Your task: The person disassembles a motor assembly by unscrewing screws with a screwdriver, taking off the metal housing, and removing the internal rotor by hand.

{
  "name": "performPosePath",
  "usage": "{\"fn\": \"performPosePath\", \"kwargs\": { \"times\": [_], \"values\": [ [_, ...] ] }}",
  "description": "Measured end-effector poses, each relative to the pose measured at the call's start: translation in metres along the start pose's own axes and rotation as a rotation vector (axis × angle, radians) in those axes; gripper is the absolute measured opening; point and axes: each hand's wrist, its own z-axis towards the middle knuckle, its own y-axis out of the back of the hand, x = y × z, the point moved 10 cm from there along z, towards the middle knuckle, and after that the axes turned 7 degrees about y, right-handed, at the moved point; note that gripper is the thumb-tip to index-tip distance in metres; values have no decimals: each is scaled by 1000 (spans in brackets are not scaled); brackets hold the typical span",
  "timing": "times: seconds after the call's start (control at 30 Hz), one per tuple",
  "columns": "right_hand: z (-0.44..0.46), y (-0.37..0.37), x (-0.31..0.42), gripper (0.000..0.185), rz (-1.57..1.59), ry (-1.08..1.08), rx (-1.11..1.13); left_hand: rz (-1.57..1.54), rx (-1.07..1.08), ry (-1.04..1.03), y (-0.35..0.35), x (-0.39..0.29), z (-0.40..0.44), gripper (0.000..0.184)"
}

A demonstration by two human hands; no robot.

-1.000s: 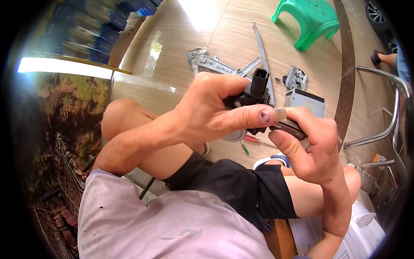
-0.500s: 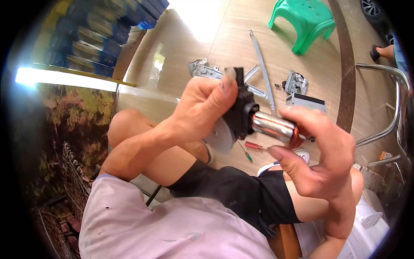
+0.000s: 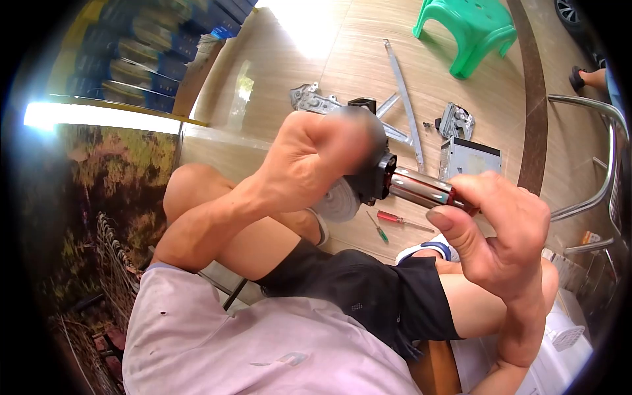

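My left hand [image 3: 309, 151] is closed around a black plastic motor gear housing [image 3: 372, 178]. A pale round disc [image 3: 339, 199] shows on the housing's underside, partly covered by my fingers. Out of the housing's right side sticks a shiny metal motor armature [image 3: 421, 187] with reddish copper windings at its outer end. My right hand [image 3: 500, 230] pinches that outer end between thumb and index finger. How deep the armature's inner end sits in the housing is hidden.
On the tiled floor lie a metal window regulator [image 3: 401, 105], a metal bracket part [image 3: 455, 122], a grey box [image 3: 471, 160], a red-handled screwdriver [image 3: 390, 216] and a green-handled one [image 3: 382, 234]. A green stool [image 3: 469, 33] and a chrome chair frame [image 3: 609, 164] stand beyond.
Both hands have shifted slightly right with the housing and armature. My right thumb has come up closer to the armature, which shows sharper now.
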Motion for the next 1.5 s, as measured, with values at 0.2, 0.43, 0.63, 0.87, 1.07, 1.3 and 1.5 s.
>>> {"fn": "performPosePath", "kwargs": {
  "times": [0.2,0.43,0.63,0.87,1.07,1.3,1.5],
  "values": [
    [1,1,-6,37,91,-103,-6,-48,16,96,-3,-1,-2,31],
    [1,-4,-2,33,72,-49,15,50,44,110,-11,-6,-2,29],
    [-17,-20,-28,28,204,-287,15,119,19,89,-11,-6,-3,40],
    [-11,-21,-25,35,260,-294,40,168,55,166,-9,-11,-3,45],
    [-4,-20,-19,53,182,-105,24,119,87,139,-16,-8,0,42],
    [-14,-17,-41,65,434,-356,-175,238,141,254,-26,4,-1,43],
    [-19,-33,-34,59,397,-348,-164,267,89,231,-35,1,-2,46]
  ]
}}
